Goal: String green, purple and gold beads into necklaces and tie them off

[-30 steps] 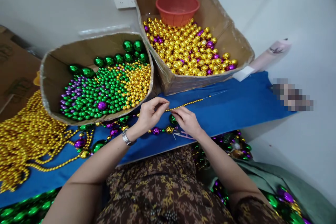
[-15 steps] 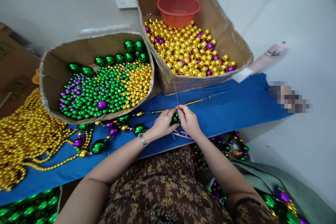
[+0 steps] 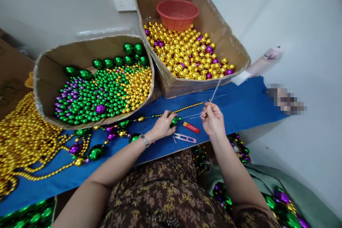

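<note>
My left hand (image 3: 163,124) is closed around a shiny green bead (image 3: 173,122) above the blue cloth. From that bead a white string (image 3: 191,115) stretches right to my right hand (image 3: 213,118), which pinches it, with a loose length rising above the fingers. Behind both hands lies a strand of small gold beads (image 3: 187,108). To the left, a garland of green, purple and gold beads (image 3: 110,136) runs along the cloth. Between and below my hands are a red and yellow packet (image 3: 191,127) and pink-handled thread snips (image 3: 185,138).
A carton of green, gold and purple beads (image 3: 37,89) stands back left. Another carton (image 3: 227,28) holds gold beads and a red basin (image 3: 177,16). Gold bead strands (image 3: 26,139) heap at left. A pale pink pack (image 3: 267,60) lies right of the cartons.
My right hand has moved right, away from my left, drawing the string out between them. The snips and the red packet now show fully. The whole view has shifted slightly.
</note>
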`<state>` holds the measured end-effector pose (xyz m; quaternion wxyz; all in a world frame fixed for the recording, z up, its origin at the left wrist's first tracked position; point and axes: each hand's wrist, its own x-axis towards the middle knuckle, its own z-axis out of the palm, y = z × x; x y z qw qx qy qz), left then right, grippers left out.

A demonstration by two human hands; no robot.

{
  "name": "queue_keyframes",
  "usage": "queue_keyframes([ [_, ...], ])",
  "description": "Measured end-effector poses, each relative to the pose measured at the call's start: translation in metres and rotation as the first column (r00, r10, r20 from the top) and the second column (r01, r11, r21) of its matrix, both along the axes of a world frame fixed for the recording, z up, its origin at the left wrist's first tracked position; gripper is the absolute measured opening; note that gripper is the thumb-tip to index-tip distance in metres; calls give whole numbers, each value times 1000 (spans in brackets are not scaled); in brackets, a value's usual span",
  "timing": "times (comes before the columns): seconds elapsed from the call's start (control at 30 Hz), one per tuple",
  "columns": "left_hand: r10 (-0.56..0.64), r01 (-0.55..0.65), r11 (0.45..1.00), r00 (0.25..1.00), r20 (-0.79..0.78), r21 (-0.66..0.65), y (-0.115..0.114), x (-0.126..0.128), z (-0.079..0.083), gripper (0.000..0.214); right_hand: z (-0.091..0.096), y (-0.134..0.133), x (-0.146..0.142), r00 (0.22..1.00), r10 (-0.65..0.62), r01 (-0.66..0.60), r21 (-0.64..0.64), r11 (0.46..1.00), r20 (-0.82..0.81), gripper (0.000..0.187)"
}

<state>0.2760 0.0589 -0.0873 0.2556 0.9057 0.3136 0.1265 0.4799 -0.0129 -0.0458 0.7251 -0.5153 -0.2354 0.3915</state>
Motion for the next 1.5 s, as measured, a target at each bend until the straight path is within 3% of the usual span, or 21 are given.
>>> queue_keyframes([
  [0.13, -16, 16, 995, 1000, -4, 97, -3, -3, 2, 56, 9, -5, 6, 997, -45, 44, 33, 999, 55, 33],
  [0.23, -54, 50, 968, 999, 7, 244, -7, -18, 28, 62, 8, -8, -7, 987, -24, 16, 53, 998, 157, 30],
  [0.3, -15, -15, 928, 997, 77, 372, -4, -42, 53, 54, 4, -11, -17, 972, 15, -26, 47, 999, 234, 27],
  [0.4, 264, -312, 779, 950, 168, 543, 13, -97, 88, 38, -3, -15, -31, 934, 117, -122, -6, 992, 338, 25],
  [0.47, 475, -455, 663, 870, 135, 595, 30, -136, 100, 36, -5, -17, -39, 898, 187, -180, -55, 982, 398, 25],
  [0.5, 557, -483, 632, 827, 77, 606, 39, -154, 102, 37, -5, -18, -42, 876, 216, -202, -78, 976, 430, 26],
  [0.6, 634, -480, 652, 770, -76, 587, 58, -190, 94, 37, -2, -18, -52, 791, 295, -262, -140, 955, 536, 27],
  [0.7, 661, -520, 689, 737, -143, 505, 63, -201, 84, 33, 1, -17, -60, 693, 327, -296, -161, 942, 642, 27],
  [0.77, 685, -615, 677, 727, -42, 404, 61, -196, 82, 33, 3, -17, -64, 617, 322, -310, -154, 938, 718, 25],
  [0.8, 688, -669, 678, 724, 57, 305, 58, -192, 84, 34, 5, -18, -66, 574, 317, -321, -148, 935, 755, 25],
  [0.87, 671, -694, 719, 680, 295, -35, 52, -178, 89, 38, 8, -19, -71, 487, 308, -354, -138, 925, 817, 23],
  [0.93, 672, -507, 741, 569, 474, -441, 44, -161, 95, 39, 11, -21, -77, 423, 293, -392, -119, 912, 857, 22],
  [0.97, 686, -365, 718, 509, 519, -592, 40, -152, 98, 38, 12, -22, -80, 403, 287, -410, -109, 906, 869, 22],
  [1.03, 722, -121, 645, 420, 550, -755, 32, -134, 102, 36, 13, -24, -85, 380, 276, -438, -91, 894, 883, 22],
  [1.13, 747, 80, 557, 387, 540, -827, 24, -115, 102, 35, 13, -26, -88, 356, 258, -458, -73, 886, 898, 23],
  [1.23, 746, 159, 518, 397, 534, -841, 19, -105, 99, 34, 12, -27, -87, 333, 243, -453, -71, 888, 911, 24],
  [1.4, 752, 166, 513, 386, 534, -842, 15, -97, 96, 30, 13, -29, -85, 304, 242, -435, -92, 896, 921, 24],
  [1.5, 741, 143, 548, 376, 557, -824, 13, -95, 93, 29, 13, -30, -85, 289, 228, -435, -85, 897, 930, 23],
])
